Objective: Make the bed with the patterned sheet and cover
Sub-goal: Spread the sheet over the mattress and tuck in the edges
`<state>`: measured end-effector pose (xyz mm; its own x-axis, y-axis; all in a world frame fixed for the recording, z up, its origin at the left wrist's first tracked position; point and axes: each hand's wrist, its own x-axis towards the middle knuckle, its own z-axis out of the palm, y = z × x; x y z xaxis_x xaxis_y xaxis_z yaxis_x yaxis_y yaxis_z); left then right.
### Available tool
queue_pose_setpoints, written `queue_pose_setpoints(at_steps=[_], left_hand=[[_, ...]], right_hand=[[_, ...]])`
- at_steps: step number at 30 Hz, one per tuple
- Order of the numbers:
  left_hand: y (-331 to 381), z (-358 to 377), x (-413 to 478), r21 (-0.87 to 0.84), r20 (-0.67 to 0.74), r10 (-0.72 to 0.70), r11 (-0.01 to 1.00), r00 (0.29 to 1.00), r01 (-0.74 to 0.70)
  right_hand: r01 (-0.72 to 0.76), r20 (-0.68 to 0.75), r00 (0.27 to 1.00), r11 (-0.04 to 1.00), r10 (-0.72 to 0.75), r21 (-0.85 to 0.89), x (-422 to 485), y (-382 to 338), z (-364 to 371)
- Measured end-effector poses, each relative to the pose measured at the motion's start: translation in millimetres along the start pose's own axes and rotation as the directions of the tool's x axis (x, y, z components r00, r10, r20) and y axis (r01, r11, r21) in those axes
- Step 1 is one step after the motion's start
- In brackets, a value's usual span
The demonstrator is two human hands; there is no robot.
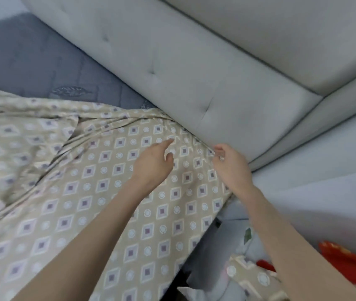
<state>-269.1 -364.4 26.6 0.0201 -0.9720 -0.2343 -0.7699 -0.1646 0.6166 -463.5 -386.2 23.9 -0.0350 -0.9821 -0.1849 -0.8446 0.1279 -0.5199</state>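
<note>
Fingers (218, 151) of the right hand (230, 165) curled, pinching, as far as the blur allows, the gathered edge of the patterned sheet (112, 192) right at the foot of the headboard (172, 72). Grey, padded, tufted headboard slanting across the upper view. Below it, a blue-grey mattress (31, 57), bare in a strip along the headboard. Beige sheet with squares and circles spread over the rest, its corner bunched against the headboard's base, folds fanning away from there. Both forearms bare, stretched toward the headboard. Left hand (153, 164) over the sheet, just short of the headboard, palm down, index finger straight and aimed at the bunched corner, thumb out, gripping nothing. Well away from the headboard, beside the bed, matching patterned cloth (257, 276) and something red (346, 261).
</note>
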Motion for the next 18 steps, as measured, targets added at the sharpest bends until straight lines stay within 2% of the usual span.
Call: queue_pose_setpoints(at_steps=[5,10,18], left_hand=[[23.4,-78.9,-68.2,-0.081,-0.178,0.0,0.997,0.984,-0.015],[45.9,-155.7,-129.4,-0.14,-0.367,-0.042,0.99,0.929,-0.011],[70.4,-231.6,-264.1,-0.219,-0.611,-0.134,0.976,0.78,-0.004]], right_hand=[[0.155,-0.052,0.987,0.985,-0.151,0.076,-43.2,-70.2,-62.2],[0.304,-0.082,0.951,0.95,-0.299,0.064,-83.0,-139.0,-114.0],[0.541,-0.063,0.841,0.838,-0.537,0.074,-176.5,-210.3,-163.7]])
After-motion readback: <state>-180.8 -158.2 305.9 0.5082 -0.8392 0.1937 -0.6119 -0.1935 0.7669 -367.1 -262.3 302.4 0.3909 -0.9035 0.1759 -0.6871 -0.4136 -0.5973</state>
